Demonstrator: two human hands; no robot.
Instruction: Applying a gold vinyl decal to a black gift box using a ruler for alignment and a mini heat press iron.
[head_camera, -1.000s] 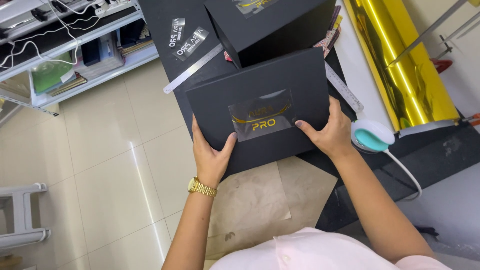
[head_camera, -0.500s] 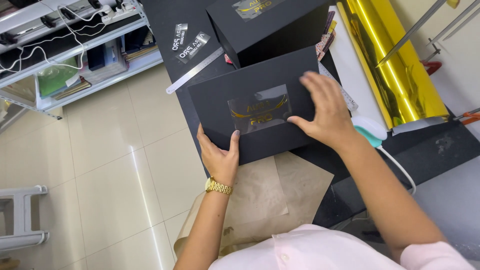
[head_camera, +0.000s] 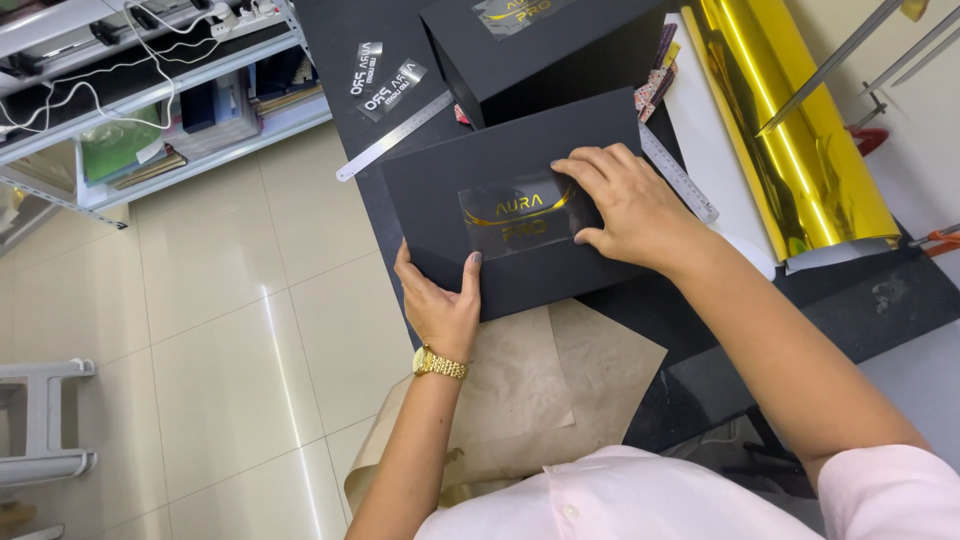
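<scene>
Black rectangular cardboard box (head_camera: 500, 225) with a clear film bearing gold lettering (head_camera: 515, 215) lies on the dark worktable (head_camera: 880, 290), at its near edge. Seen from the head camera, the left hand (head_camera: 440, 300) grips the box's near-left corner, thumb on top. The right hand (head_camera: 625, 205) presses flat on the film's right end, fingers spread. A steel ruler (head_camera: 395, 135) lies behind the box, and a gold foil roll (head_camera: 800, 130) sits to the right.
</scene>
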